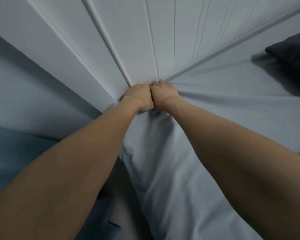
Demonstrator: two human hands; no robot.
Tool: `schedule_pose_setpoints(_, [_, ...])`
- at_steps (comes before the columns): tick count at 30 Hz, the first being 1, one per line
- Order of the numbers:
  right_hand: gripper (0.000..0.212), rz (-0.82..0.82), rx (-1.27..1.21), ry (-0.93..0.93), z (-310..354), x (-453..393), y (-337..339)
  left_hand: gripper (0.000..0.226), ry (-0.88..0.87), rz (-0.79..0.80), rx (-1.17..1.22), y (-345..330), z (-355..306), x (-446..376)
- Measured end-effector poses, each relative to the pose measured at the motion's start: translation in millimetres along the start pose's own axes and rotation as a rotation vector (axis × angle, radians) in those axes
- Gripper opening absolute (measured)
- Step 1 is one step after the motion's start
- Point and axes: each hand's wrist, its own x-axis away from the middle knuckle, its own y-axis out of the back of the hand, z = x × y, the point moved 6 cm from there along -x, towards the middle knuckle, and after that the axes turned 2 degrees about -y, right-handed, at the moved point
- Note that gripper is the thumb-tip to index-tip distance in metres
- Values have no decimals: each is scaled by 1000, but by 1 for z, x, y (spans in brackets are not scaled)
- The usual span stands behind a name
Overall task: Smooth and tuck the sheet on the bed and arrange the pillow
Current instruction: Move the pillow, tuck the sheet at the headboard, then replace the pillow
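Pale grey-blue cotton, the sheet point(206, 118) is bunched at the bed's corner, where creases fan away from the fingers toward the right. The left hand point(139, 97) and right hand point(164, 93) press side by side, knuckles touching, both curled closed into the fabric; fingertips are buried between mattress and headboard, so how much cloth each grips cannot be told. Directly beyond the fingers rises the white panelled headboard point(145, 40). Well to the right of them lies a dark pillow point(291, 49) on the sheet.
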Motion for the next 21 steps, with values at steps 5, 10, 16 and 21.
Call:
schedule_pose_setpoints(5, [38,4,-20,19,-4,7,-3,39,-32,-12,-7,-9,-1,-1])
schedule_pose_setpoints(10, [39,-21,-55,57,-3,13,-7,39,-66,-25,-53,-16,-1,-1])
schedule_pose_setpoints(16, [71,-76,-129,34,-34,39,17,39,-134,51,-248,0,-28,-4])
schedule_pose_setpoints(21, [54,-177,-130,-156,-106,68,56,36,-321,-41,50,36,-110,-32])
